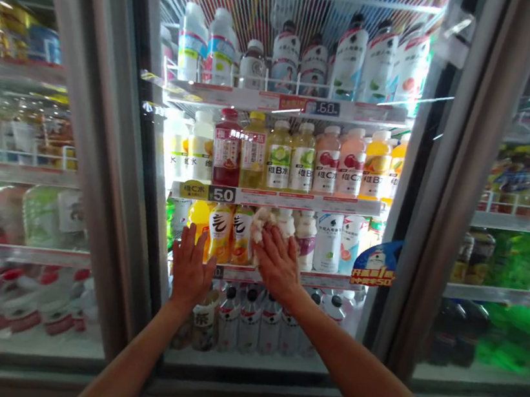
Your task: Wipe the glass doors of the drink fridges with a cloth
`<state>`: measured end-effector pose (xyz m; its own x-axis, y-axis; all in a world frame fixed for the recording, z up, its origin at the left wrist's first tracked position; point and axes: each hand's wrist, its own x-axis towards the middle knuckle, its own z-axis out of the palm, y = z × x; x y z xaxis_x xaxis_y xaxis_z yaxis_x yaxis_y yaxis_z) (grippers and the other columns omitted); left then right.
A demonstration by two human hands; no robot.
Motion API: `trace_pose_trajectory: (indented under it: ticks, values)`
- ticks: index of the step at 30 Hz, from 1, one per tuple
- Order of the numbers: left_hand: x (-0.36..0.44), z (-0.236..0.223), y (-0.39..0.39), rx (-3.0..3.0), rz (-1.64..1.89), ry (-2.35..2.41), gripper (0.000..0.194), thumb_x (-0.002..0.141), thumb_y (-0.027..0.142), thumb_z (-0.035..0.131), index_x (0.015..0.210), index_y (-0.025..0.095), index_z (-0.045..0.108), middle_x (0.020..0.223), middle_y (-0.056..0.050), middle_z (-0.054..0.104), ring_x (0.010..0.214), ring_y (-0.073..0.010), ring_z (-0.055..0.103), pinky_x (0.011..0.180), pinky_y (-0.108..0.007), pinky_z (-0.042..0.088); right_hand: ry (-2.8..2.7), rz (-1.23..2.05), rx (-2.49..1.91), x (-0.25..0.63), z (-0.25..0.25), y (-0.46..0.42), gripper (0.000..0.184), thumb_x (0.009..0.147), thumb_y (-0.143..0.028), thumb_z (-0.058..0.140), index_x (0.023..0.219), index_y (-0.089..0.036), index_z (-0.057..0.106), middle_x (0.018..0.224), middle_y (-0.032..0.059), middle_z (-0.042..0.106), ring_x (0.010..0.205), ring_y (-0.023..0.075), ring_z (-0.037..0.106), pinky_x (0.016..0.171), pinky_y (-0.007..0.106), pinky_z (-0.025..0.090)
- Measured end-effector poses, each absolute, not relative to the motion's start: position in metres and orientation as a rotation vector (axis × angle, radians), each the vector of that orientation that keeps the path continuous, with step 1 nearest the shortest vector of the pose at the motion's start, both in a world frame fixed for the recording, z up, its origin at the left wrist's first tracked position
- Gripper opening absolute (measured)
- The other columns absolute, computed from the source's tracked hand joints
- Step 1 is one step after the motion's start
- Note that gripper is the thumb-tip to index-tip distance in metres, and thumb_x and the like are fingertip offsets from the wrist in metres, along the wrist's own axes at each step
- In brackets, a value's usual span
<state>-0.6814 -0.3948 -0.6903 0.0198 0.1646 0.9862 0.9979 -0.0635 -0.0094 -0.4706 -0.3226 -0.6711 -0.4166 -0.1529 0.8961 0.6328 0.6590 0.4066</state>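
Note:
My right hand [280, 264] presses a crumpled whitish cloth [260, 221] against the glass door of a drinks fridge, at the height of the third shelf. Part of the cloth shows beyond my fingertips; the rest is under the palm. To its left, my left hand [191, 266] is open and empty, fingers spread and palm turned to the glass. It appears to rest flat on the pane. Behind the glass, near both hands, stand orange drink bottles [220, 230] and a white bottle with a purple label [305, 243].
Metal door frames [462, 185] stand on both sides of the pane. A blue promotional sticker [376, 264] is on the right of the glass. Inside, shelves hold rows of bottles, with a price strip [284, 200] along one edge. Neighbouring fridge sections hold more drinks.

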Motion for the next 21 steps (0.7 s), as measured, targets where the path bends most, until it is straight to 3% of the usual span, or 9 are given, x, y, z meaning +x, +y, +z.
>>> trace_pose_trajectory:
  ticks: [3,8,12,18,21]
  values:
    - [-0.666,-0.679,-0.387,-1.399,-1.160,-1.264,0.064,0.086,0.026,0.047,0.142,0.022,0.017,0.148,-0.011,0.017,0.138,-0.0244,0.010,0.111,-0.047,0.012,-1.849,-0.964,-0.295,-0.457,-0.671,-0.317,0.031,0.084,-0.019,0.048,0.114,-0.022,0.057,0.133,0.0025,0.051,0.138,0.0169,0.017,0.115,0.043,0.005]
    - [-0.640,-0.663,-0.377,-1.434,-1.163,-1.183,0.063,0.086,0.028,0.045,0.142,0.023,0.016,0.149,-0.010,0.015,0.138,-0.0245,0.011,0.111,-0.049,0.009,-1.705,-0.847,-0.542,-0.430,-0.660,-0.310,0.041,0.083,-0.020,0.048,0.124,-0.020,0.050,0.139,0.0077,0.043,0.140,0.0203,0.011,0.113,0.045,0.006]
    - [-0.625,-0.648,-0.368,-1.466,-1.149,-1.169,0.061,0.086,0.029,0.045,0.142,0.023,0.019,0.149,-0.010,0.016,0.138,-0.0254,0.012,0.111,-0.050,0.008,-1.765,-0.945,-0.474,-0.406,-0.662,-0.305,0.037,0.084,-0.021,0.046,0.121,-0.023,0.053,0.136,0.0039,0.047,0.139,0.0187,0.015,0.114,0.043,0.009]
    - [-0.607,-0.631,-0.356,-1.442,-1.136,-1.120,0.061,0.086,0.030,0.045,0.141,0.024,0.020,0.149,-0.009,0.015,0.138,-0.0250,0.013,0.111,-0.049,0.005,-1.486,-0.801,-0.773,-0.352,-0.651,-0.285,0.058,0.083,-0.016,0.044,0.139,-0.027,0.029,0.150,0.0046,0.022,0.139,0.0235,0.013,0.110,0.048,0.020]
    - [-0.601,-0.628,-0.352,-1.413,-1.134,-1.117,0.061,0.086,0.029,0.045,0.141,0.025,0.020,0.149,-0.008,0.016,0.137,-0.0247,0.014,0.111,-0.048,0.005,-1.484,-0.806,-0.792,-0.325,-0.650,-0.275,0.063,0.084,-0.014,0.043,0.141,-0.030,0.021,0.151,0.0022,0.018,0.139,0.0241,0.015,0.109,0.050,0.022]
